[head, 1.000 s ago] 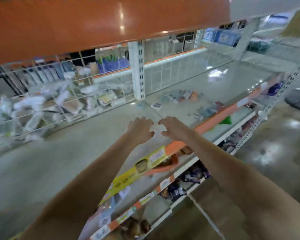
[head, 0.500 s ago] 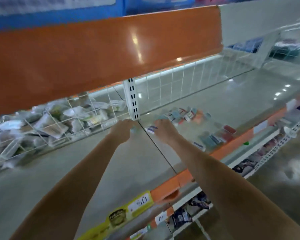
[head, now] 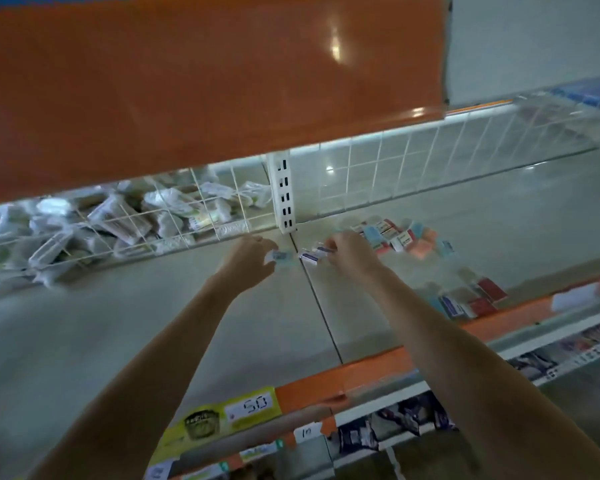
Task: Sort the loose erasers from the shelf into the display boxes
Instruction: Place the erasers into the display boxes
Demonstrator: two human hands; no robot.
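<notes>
Clearly the gathering step: the left hand (head: 248,259) pinches one eraser (head: 278,256) and the right hand (head: 349,252) pinches another (head: 313,254) — both at the shelf (head: 153,323) back. More loose erasers (head: 400,237) lie just right; no display boxes show, so next they need finding.

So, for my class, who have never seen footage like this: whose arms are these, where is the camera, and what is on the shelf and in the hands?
There is no machine: a person wears a camera on the head, looking down along both arms. The left hand pinches a small white eraser. The right hand grips another eraser. Both hover over a pale shop shelf. More loose erasers lie in a pile beyond the right hand, a few others near the front edge. Bagged goods sit behind a wire divider.
</notes>
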